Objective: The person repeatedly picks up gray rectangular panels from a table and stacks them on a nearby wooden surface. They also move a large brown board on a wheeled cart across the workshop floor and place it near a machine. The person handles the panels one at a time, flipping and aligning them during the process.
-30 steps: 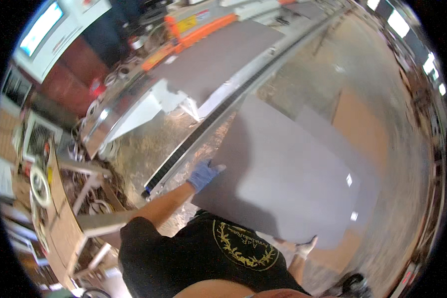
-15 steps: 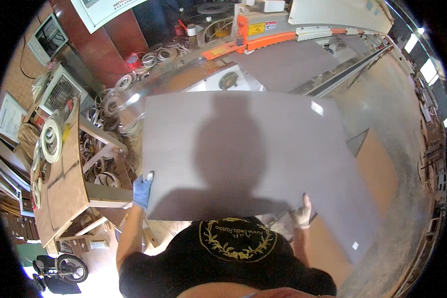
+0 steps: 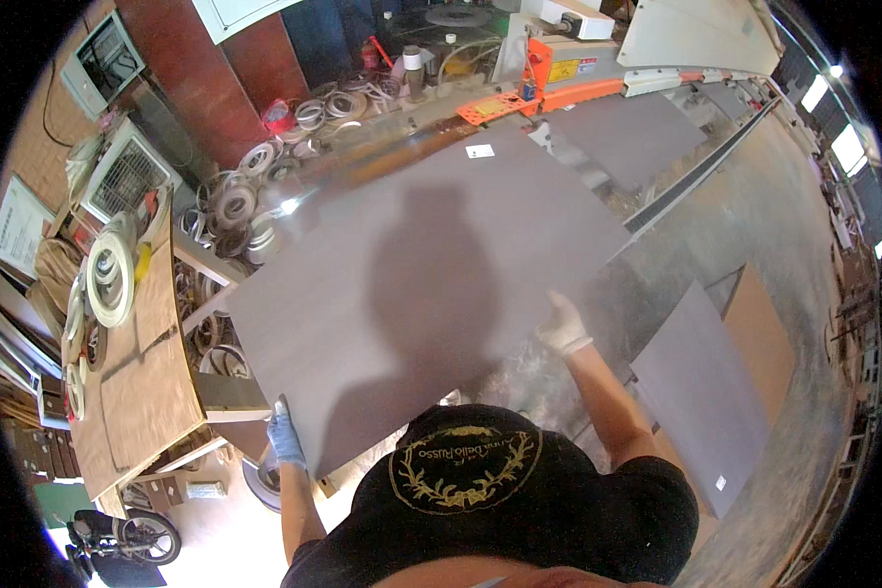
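A large flat grey-brown panel [image 3: 363,265] is held tilted in front of me, with a small white label on its far part and a shadow across it. My left hand [image 3: 286,436], in a blue glove, closes on its near-left edge with the thumb on top. At the near-right edge is my right hand [image 3: 563,325], in a pale glove. Its thumb lies on the panel's face and its other fingers are partly hidden; motion blurs it slightly. Beyond the panel, another grey board [image 3: 627,137] lies at an orange-and-grey machine [image 3: 559,73].
Grey [image 3: 691,392] and brown boards [image 3: 759,333] lean at the right. Rolls of edging tape [image 3: 235,201] are heaped at the left, beside a plywood-topped table [image 3: 137,392] carrying more rolls. A long metal rail [image 3: 701,162] runs along the machine. A motorcycle [image 3: 127,539] stands at lower left.
The held panel has turned counterclockwise, its right side swinging toward the machine. My right hand has moved up and left. The grey board leaning at the right has come into fuller view.
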A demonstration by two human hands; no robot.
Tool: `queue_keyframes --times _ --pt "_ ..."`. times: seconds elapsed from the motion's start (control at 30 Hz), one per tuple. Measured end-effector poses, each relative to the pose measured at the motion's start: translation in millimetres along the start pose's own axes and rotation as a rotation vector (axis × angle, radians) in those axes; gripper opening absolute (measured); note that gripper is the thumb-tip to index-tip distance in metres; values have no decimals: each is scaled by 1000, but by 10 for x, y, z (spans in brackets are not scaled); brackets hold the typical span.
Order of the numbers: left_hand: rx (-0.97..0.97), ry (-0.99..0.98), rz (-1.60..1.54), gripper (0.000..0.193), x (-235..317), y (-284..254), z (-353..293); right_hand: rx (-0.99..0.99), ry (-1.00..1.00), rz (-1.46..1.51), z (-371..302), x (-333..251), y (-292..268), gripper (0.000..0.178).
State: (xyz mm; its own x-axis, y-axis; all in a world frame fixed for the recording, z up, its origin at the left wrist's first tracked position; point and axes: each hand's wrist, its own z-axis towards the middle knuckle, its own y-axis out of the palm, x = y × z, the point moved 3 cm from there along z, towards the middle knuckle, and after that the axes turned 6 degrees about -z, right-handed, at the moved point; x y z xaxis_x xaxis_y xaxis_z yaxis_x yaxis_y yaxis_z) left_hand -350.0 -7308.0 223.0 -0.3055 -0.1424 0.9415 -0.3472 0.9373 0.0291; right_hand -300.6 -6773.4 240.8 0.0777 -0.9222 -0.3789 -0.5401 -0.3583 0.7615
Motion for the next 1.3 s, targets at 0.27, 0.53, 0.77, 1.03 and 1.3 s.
queue_keyframes --times 0.27,0.53,0.77,1.03,1.3 --pt "-118 -173 -147 51 -23 206 799 -98 128 35 566 372 496 39" --pt "-278 -410 -361 47 186 383 1380 139 220 -173 870 796 736 32" --pt "-233 -299 -287 48 295 603 1390 54 149 -209 894 728 748 41" --pt "-203 -320 -256 52 169 448 1502 194 234 -225 1012 744 673 57" --pt "-315 -352 -319 58 152 588 1499 216 202 -170 983 611 723 39"
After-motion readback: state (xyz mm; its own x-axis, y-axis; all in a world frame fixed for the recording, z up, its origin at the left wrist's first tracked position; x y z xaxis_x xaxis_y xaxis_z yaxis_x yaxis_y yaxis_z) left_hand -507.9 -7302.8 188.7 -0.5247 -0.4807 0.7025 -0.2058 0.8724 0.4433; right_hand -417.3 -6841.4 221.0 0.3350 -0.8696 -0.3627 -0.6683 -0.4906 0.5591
